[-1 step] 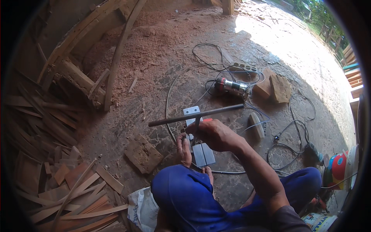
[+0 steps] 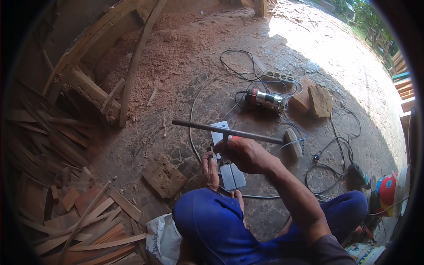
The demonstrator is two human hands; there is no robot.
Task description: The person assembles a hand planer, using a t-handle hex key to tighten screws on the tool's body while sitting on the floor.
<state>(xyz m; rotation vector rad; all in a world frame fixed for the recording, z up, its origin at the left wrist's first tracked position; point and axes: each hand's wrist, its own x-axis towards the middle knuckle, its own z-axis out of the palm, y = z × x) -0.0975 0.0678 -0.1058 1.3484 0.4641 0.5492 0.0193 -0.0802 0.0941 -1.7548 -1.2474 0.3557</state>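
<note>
My right hand (image 2: 242, 154) is closed round the short stem of a T-shaped metal bar (image 2: 251, 134). Its long dark crosspiece slants down to the right. Under that hand lies what looks like an upturned electric planer (image 2: 233, 176), with flat grey metal plates and a bit of red on its far side. My left hand (image 2: 211, 174) comes up from behind my bent knee, with fingers bent against the planer's left side. The lower end of the bar is hidden by my right hand. Bare toes (image 2: 237, 194) show at the planer's near end.
A corded power tool (image 2: 265, 99) and a power strip (image 2: 278, 77) lie beyond, among loose cables. Wood blocks (image 2: 164, 176) rest on the floor. Scrap wood (image 2: 88, 212) is heaped at the left. A grinder (image 2: 360, 174) lies by a colourful bucket (image 2: 388, 190) on the right.
The T-shaped bar has turned a little clockwise: its left end is higher and its right end lower. My left hand has stayed in place.
</note>
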